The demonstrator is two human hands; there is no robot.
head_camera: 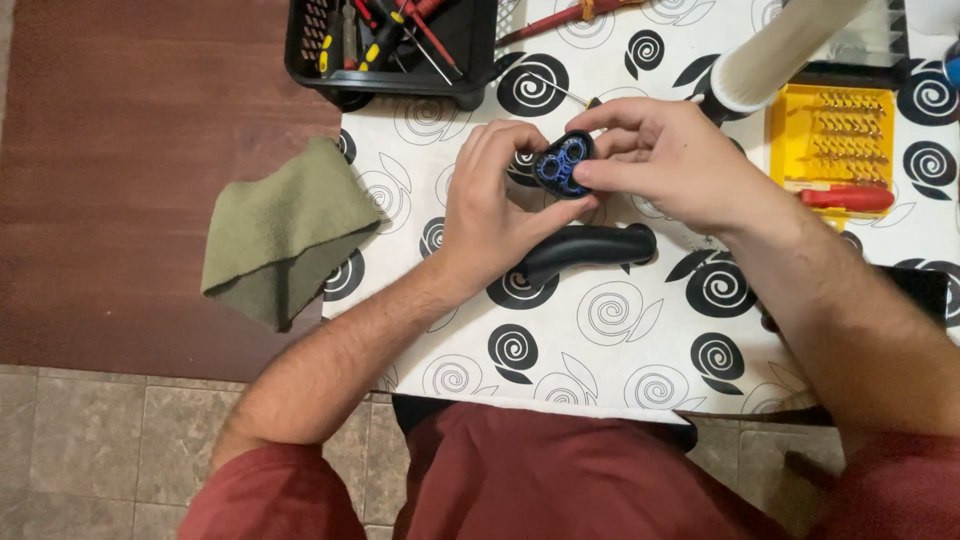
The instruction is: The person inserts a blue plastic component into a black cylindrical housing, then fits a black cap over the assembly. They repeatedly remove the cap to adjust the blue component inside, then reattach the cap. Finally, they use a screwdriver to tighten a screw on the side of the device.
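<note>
Both hands pinch a small black-and-blue three-ring part above the patterned surface.

At far left an olive cloth [285,230] hangs over the edge of the surface [600,340]; behind it a black crate of screwdrivers [395,45]. The left hand [490,215] curls its fingers around the three-ring part [563,165], thumb under it, and the right hand [665,160] closes thumb and forefinger on its other side, so it is held just off the surface. A black curved handle body [590,250] lies just beneath. To the right stand a white cylinder [775,55] and a yellow bit case [835,140] with a red driver [848,198]. The grip is fingertip-only; I judge a slip could drop the part onto the handle or floor, and the cylinder crowds the right hand.
</note>
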